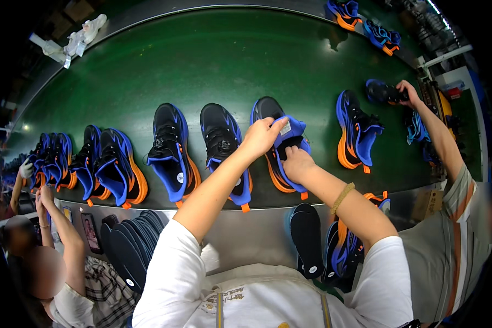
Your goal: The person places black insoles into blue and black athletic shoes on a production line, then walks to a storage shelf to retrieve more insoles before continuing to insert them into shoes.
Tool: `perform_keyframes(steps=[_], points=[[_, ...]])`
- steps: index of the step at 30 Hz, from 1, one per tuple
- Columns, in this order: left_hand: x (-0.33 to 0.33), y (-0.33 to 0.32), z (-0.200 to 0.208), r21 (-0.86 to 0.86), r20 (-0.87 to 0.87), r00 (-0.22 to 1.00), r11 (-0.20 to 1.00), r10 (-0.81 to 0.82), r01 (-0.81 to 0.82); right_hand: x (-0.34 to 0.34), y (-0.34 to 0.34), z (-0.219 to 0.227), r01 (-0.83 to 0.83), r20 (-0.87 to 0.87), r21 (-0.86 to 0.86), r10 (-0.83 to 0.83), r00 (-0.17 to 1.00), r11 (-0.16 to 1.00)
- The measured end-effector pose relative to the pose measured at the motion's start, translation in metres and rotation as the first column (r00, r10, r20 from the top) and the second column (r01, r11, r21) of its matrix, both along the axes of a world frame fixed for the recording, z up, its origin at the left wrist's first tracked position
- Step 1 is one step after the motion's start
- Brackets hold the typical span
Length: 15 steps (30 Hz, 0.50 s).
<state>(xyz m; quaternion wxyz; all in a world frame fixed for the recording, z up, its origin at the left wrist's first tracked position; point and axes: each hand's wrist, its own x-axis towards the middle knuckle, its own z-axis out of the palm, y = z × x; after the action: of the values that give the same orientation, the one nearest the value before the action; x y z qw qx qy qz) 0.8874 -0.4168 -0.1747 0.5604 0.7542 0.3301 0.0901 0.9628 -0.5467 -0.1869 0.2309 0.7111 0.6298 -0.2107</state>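
A black and blue sneaker (266, 105) with an orange sole stands on the green belt in front of me, toe pointing away. My left hand (261, 136) pinches its blue tongue, which is pulled up with a white label showing. Into the opening reaches my right hand (297, 163), fingers curled and pressed together; their tips and anything they hold are hidden inside. Just left of it is another sneaker (220, 123), partly covered by my left forearm. One more sneaker (168, 131) with a pale insole sticker stands farther left.
Several sneakers (120, 164) line the green conveyor belt (202, 60) to the left; one sneaker (355, 128) stands right. Black insoles (131, 240) are stacked below the belt edge, more insoles (306, 235) nearer right. A co-worker's hand (409, 94) holds a shoe at right; other people work at left.
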Motion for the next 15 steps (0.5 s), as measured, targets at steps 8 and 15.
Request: perform_keyframes(steps=[8, 15], points=[[0.005, -0.007, -0.008, 0.098, -0.011, 0.993, 0.988, 0.12, -0.119, 0.009, 0.02, -0.007, -0.239, 0.073, -0.132, 0.25, 0.965, 0.962], [0.008, -0.012, -0.008, 0.798, 0.008, 1.0, 0.603, -0.026, 0.009, 0.01, -0.001, 0.053, -0.116, -0.292, -0.24, 0.043, 0.956, 0.964]])
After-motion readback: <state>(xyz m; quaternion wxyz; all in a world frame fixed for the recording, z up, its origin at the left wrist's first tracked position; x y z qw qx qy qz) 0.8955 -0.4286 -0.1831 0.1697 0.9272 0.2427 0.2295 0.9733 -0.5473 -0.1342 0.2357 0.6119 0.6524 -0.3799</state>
